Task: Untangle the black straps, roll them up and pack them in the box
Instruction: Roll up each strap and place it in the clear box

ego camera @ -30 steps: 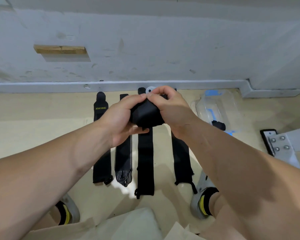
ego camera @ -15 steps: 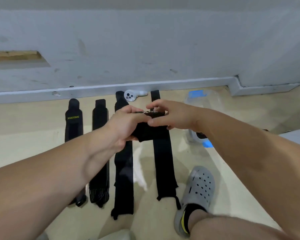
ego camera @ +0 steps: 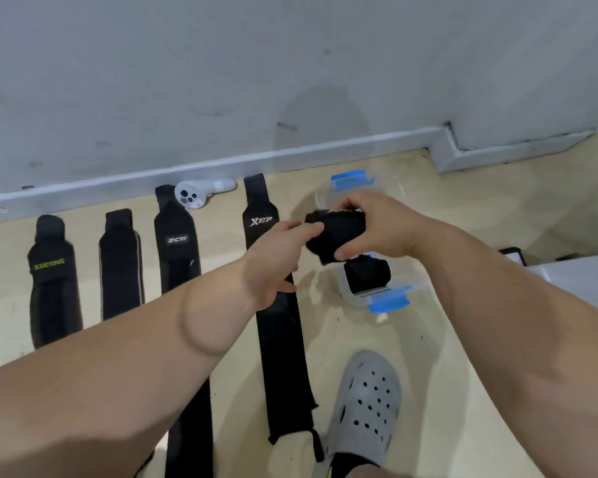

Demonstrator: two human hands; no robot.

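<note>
My right hand grips a rolled black strap from above, thumb under it, held over the clear box with blue clips. My left hand touches the roll's left end with its fingertips. Another rolled black strap lies inside the box. Several black straps lie flat side by side on the floor: one marked XUEYING, a grey-edged one, one with a small label and an XTEP strap partly under my left wrist.
A white hand controller lies by the grey skirting at the wall. My foot in a grey perforated clog stands just in front of the box. A white object sits at the right edge.
Both hands have carried the rolled strap to the right, from over the flat straps to above the clear box. The view has swung down and right.
</note>
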